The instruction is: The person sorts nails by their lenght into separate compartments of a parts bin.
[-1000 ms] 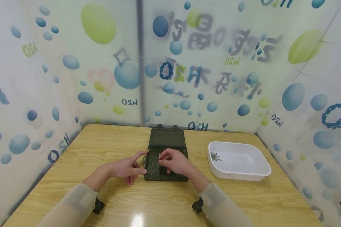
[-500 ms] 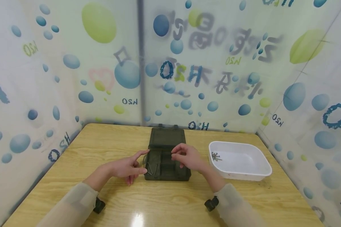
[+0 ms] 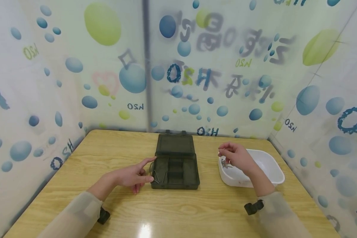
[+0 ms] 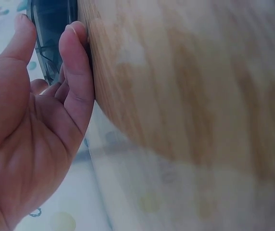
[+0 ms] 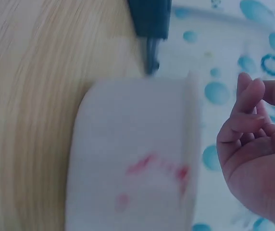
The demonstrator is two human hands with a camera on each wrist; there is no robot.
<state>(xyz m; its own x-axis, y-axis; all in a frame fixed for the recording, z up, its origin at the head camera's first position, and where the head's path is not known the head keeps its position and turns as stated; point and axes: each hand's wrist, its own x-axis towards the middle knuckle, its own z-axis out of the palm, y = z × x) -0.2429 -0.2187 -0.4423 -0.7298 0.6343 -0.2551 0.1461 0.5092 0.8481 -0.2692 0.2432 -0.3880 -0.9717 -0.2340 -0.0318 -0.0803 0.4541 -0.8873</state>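
A dark green plastic case (image 3: 189, 174) lies with its lid (image 3: 176, 144) tipped back, its base split into compartments. Thin screws (image 3: 164, 177) lean in the left compartment. My left hand (image 3: 128, 177) rests at the case's left side, index finger stretched to the rear corner and thumb near the front. Over the left end of a white plastic tub (image 3: 236, 181) hovers my right hand (image 3: 238, 158), fingers loosely bent, thumb close to the index fingertip; nothing shows between them in the right wrist view. Below it in the tub lies a small heap of screws (image 3: 226, 165).
Both things stand on a wood-grain table (image 3: 178, 211), the tub to the right of the case. A patterned curtain (image 3: 116, 109) surrounds the table's back and sides. Each wrist carries a small black camera.
My right hand has let go of a screw in the case's left compartment and has swung right to above the tub. My left hand stays where it was.
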